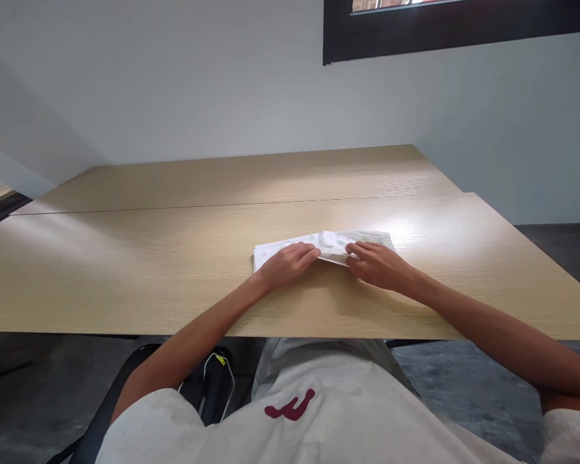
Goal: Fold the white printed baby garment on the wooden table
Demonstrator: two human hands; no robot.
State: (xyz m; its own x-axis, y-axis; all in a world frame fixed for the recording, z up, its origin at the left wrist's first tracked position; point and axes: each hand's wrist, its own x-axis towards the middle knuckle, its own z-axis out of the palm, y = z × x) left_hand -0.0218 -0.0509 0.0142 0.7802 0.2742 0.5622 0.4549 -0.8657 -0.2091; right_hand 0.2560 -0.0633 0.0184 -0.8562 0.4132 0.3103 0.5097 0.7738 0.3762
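Note:
A folded white cloth (333, 241) with a faint small print lies on the wooden table, wider than it is deep. My left hand (290, 263) is closed on its near edge, left of the middle, with the fingers pointing right. On the right part of the same edge, my right hand (373, 261) pinches the fabric between thumb and fingers. Between the two hands the near edge looks slightly lifted and creased. Both thumbs and the underside of the cloth are partly hidden.
The light wood table (140, 258) has a seam running across it and ends at a pale wall (198, 84). A dark window frame (444, 35) sits at the upper right. Below the table's front edge, a black chair (111, 399) shows at the left.

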